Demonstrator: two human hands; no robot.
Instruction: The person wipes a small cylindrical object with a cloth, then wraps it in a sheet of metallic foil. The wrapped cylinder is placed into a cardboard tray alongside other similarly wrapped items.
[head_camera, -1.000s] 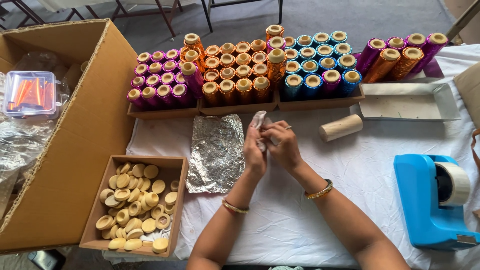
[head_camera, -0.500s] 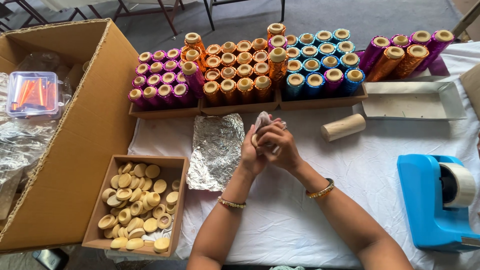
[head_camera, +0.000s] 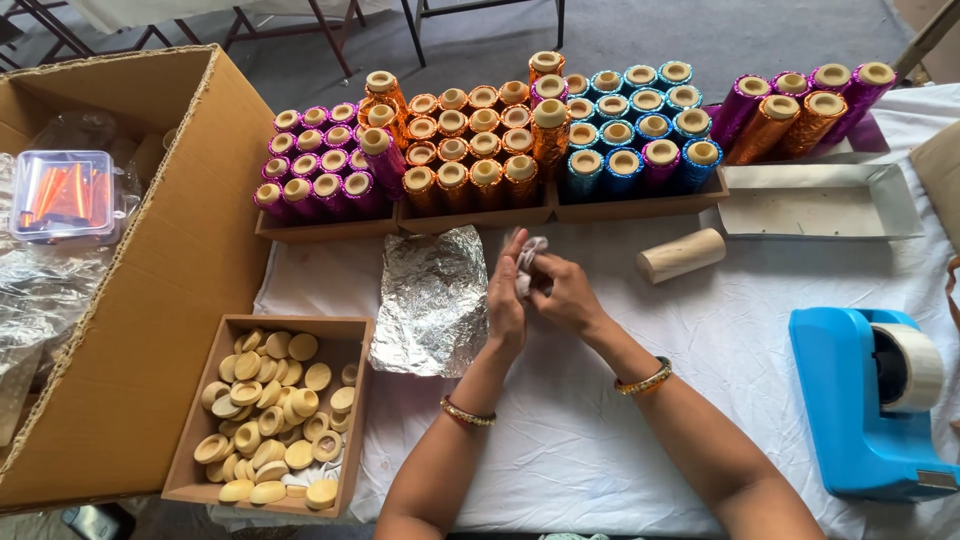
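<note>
Here both hands meet above the table: the left hand (head_camera: 506, 300) and right hand (head_camera: 562, 295) pinch a small white cloth (head_camera: 526, 253) between them, perhaps around something hidden. It looks soft, light and crumpled, best held by its bunched folds. A foil sheet (head_camera: 432, 300) lies just left.

Left hand (head_camera: 506, 300) and right hand (head_camera: 563, 296) clasp a crumpled white cloth (head_camera: 527, 252); foil sheet (head_camera: 433, 300) beside.

A small craft workshop: trays of foil-wrapped spools (head_camera: 480, 140), a box of wooden caps (head_camera: 270, 410), a tape dispenser (head_camera: 870, 400).
</note>
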